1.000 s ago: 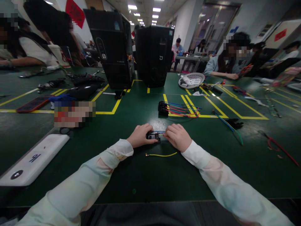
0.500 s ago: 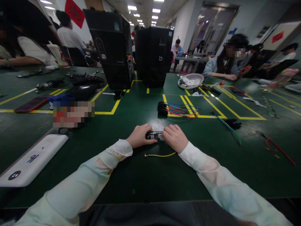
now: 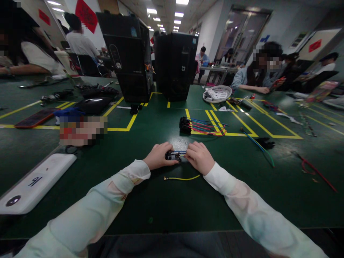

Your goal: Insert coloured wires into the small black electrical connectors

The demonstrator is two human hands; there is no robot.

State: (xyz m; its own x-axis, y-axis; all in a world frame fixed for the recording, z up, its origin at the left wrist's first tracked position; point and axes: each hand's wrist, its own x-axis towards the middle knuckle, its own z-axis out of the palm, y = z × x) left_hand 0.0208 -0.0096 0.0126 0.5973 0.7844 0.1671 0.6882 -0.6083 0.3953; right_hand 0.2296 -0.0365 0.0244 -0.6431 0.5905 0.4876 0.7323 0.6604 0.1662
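Observation:
My left hand (image 3: 159, 156) is closed around a small black socket (image 3: 177, 157), thumb below and fingers above. Blue and yellow wires run from the socket to the right, into the pinched fingers of my right hand (image 3: 199, 157). Where exactly the right fingertips grip is partly hidden. Just below the hands, a loose yellow wire (image 3: 182, 178) with a metal terminal at its left end lies on the green table (image 3: 172, 208). Beyond my hands rests a group of black sockets (image 3: 185, 125) with blue and red wires trailing right.
Two black computer towers (image 3: 126, 61) stand at the back. A white basket (image 3: 217, 94) sits right of them. Blue and green wires (image 3: 259, 148) and a red-handled tool (image 3: 318, 173) lie to the right. At left are a white numbered case (image 3: 37, 184) and a phone (image 3: 34, 117). Other people sit farther off.
Both hands stay nearly in place at the black socket. The right fingers have shifted very slightly, and a bit more yellow wire shows between the hands. The camera view has tilted a little.

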